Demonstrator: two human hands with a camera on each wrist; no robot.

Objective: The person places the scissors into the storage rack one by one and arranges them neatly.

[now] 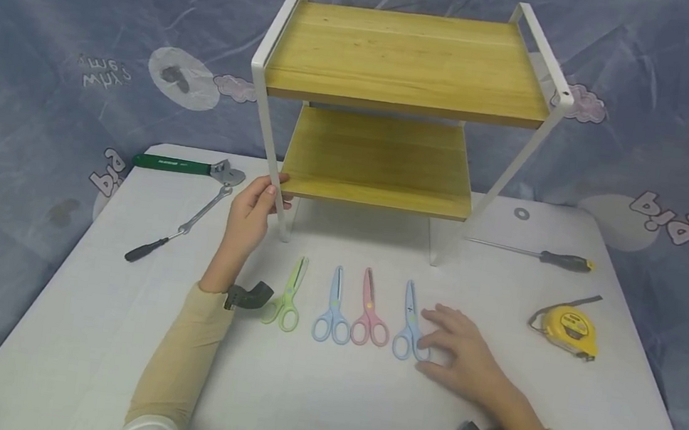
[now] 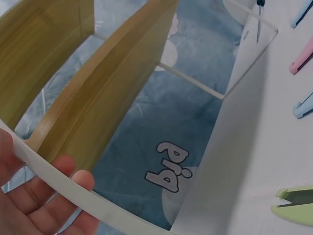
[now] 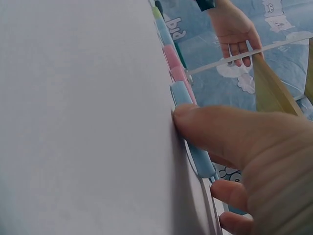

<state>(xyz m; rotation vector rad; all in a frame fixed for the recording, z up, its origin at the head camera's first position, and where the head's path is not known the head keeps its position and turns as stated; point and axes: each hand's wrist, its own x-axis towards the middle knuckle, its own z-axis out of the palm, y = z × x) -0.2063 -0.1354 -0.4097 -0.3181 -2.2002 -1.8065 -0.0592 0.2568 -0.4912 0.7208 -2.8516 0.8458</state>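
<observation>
A two-tier shelf (image 1: 402, 61) with wooden boards and a white frame stands at the back of the table. My left hand (image 1: 249, 217) grips its left leg (image 2: 63, 183), thumb in front and fingers behind, close to the lower board (image 1: 379, 165). Over at the right, my right hand (image 1: 465, 355) hovers at the handle of the rightmost blue scissors (image 1: 410, 323), fingers loosely spread. In the right wrist view the thumb (image 3: 210, 122) overlaps that blue handle. Left of it lie pink scissors (image 1: 368, 300), other blue scissors (image 1: 334, 307) and green scissors (image 1: 290, 298), in a row.
An adjustable wrench (image 1: 183, 166) with a green handle lies back left, near a wrench (image 1: 206, 212) and a black-handled tool (image 1: 149, 248). To the right are a screwdriver (image 1: 561, 260), a yellow tape measure (image 1: 570, 330) and a washer (image 1: 522, 213). Patterned blue cloth (image 1: 30, 97) surrounds the table.
</observation>
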